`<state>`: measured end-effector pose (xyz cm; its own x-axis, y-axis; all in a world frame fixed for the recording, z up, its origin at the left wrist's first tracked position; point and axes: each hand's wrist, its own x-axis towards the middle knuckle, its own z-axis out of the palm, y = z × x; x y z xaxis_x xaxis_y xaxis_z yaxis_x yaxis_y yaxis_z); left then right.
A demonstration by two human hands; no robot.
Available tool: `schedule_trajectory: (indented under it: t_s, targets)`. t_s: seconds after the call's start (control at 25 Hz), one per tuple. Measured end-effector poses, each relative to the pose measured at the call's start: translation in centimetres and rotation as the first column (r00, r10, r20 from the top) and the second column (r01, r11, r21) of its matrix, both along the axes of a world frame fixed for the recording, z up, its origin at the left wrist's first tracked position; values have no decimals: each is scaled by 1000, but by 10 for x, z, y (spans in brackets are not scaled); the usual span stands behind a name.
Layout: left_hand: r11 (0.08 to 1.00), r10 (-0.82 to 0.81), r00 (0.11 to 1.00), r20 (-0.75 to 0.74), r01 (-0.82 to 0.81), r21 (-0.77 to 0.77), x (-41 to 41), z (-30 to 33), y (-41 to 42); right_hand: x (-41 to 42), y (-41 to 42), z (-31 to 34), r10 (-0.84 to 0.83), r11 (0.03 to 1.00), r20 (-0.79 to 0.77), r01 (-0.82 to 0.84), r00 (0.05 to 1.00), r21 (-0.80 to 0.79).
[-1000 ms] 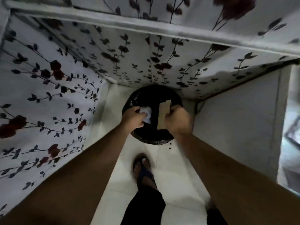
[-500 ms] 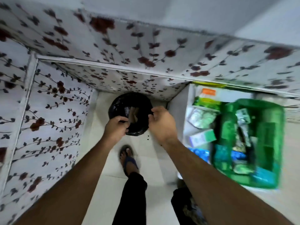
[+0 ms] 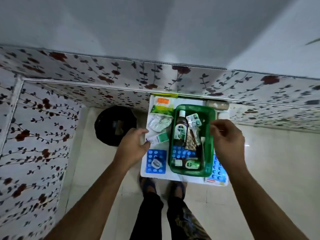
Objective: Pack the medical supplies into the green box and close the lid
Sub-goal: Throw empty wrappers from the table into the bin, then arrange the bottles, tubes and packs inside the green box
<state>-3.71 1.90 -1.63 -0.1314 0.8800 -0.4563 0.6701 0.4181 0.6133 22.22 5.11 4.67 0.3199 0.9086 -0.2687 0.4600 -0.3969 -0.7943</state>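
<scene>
Green translucent plastic box [image 3: 212, 135] sits lidless on a small white table [image 3: 156, 175] pushed against the flower-patterned panel [image 3: 103, 73]. Lying inside it is a dark brown Dettol bottle [image 3: 181, 130] with a white cap and a green label; "Dettol" is the only wording I can read with confidence. Beside the bottle are foil tablet strips [image 3: 194, 121], a blue blister sheet [image 3: 181, 154] under them, and at the near end a small green-and-white tin [image 3: 191, 165] whose print is too small to make out.

On the table left of the box are a green and orange packet [image 3: 161, 105], a crumpled silver foil pack [image 3: 158, 123], a white and green carton [image 3: 158, 138] with blurred lettering, and a blue blister card [image 3: 155, 161] with a small white object on it. Another blue blister card [image 3: 220, 172] shows at the right of the box.

Left hand [image 3: 132, 148] hovers at the table's left edge, fingers loosely curled and empty, fingertips close to the carton. Right hand [image 3: 228, 141] hangs over the box's right wall, thumb and forefinger pinched narrow; whether they hold anything I cannot tell.

Half a second ago both hands were at the round black bin [image 3: 115, 127] on the floor; now they have come across to the table, and the bin stands apart on the left.
</scene>
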Motion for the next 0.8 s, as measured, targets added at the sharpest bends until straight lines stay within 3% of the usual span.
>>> schedule_trajectory:
  t_s: [0.2,0.44,0.64,0.8]
  targets:
    - [970,-212,953,-218,232,69,17,-36,-3,69,-4,-67,-143,977,215,172,966,-124]
    - [932,-295,895,-334,347,105,27,-53,3,81,23,-120,-20,962,335,109,942,-250]
    - [974,-165,953,-256,198,110,33,-28,-2,83,37,-127,-99,946,279,178,955,-272]
    - [937,-55,978,-199,120,328,52,32,-1,85,33,-117,-187,936,151,223,971,-271]
